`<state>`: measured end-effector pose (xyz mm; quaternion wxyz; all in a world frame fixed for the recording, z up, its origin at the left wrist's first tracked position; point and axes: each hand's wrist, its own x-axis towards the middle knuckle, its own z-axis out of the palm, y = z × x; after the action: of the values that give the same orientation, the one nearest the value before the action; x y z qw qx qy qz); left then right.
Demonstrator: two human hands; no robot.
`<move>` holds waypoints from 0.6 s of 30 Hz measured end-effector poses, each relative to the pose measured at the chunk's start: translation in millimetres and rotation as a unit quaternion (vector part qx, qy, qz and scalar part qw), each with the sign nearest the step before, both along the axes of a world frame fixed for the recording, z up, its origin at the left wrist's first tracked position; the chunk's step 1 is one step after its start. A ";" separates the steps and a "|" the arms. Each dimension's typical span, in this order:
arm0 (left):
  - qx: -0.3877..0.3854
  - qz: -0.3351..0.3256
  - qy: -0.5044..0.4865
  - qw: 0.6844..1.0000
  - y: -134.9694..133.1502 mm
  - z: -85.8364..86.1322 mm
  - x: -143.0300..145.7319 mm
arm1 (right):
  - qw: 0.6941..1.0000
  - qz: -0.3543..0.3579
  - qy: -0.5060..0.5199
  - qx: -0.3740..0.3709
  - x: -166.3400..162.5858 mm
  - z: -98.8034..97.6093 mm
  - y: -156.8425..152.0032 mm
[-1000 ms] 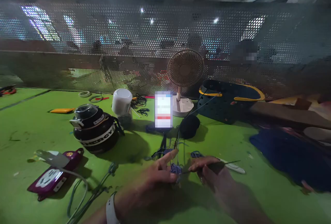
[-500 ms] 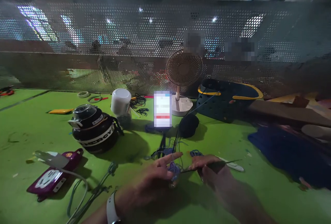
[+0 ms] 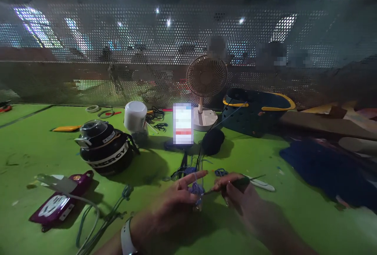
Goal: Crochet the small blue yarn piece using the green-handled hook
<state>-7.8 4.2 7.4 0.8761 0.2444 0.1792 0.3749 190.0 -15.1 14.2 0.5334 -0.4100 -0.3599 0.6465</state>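
Note:
My left hand (image 3: 173,196) pinches a small purple crochet piece (image 3: 196,188) between thumb and fingers, its index finger stretched out with yarn running over it. In my right hand (image 3: 240,198) is a crochet hook (image 3: 244,182) with a dark green grip, held like a pen. The hook's tip points left and meets the edge of the crochet piece; whether it is inside a loop I cannot tell. Behind the hands lie loose blue-purple yarn (image 3: 220,172) and a dark ball of yarn (image 3: 213,142). A white-handled tool (image 3: 262,184) rests beyond my right hand.
A lit phone (image 3: 183,124) stands before a small fan (image 3: 207,77). Leftward are a black flask (image 3: 106,151), a white-lidded jar (image 3: 135,115) and a purple power strip (image 3: 60,204) with its cable. A dark basket (image 3: 250,115) and navy cloth (image 3: 321,172) are at right.
The view has shifted slightly left across the scene. My right hand has brought the hook a little closer to the crochet piece, its rear end tilting up. My left hand keeps its grip.

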 end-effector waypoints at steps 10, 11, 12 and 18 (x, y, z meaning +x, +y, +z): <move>0.068 0.144 0.137 0.978 -4.0 -2.9 10.3 | 0.991 -0.040 -0.127 0.016 -5.2 -0.6 -8.8; 0.071 0.163 0.142 0.974 -4.6 -2.9 11.5 | 0.985 -0.038 -0.163 0.049 -3.7 -2.3 -10.3; 0.074 0.179 0.144 0.970 -4.9 -3.4 12.5 | 0.976 -0.031 -0.196 0.087 -2.4 -4.3 -11.6; 0.083 0.186 0.160 0.966 -5.5 -9.7 15.8 | 0.910 -0.001 -0.292 0.295 -5.3 -11.3 -11.4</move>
<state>8.0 -1.3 -2.4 0.7275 0.3352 0.3273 0.5012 184.7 -26.5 2.9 0.5018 -0.4048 -0.6732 0.3622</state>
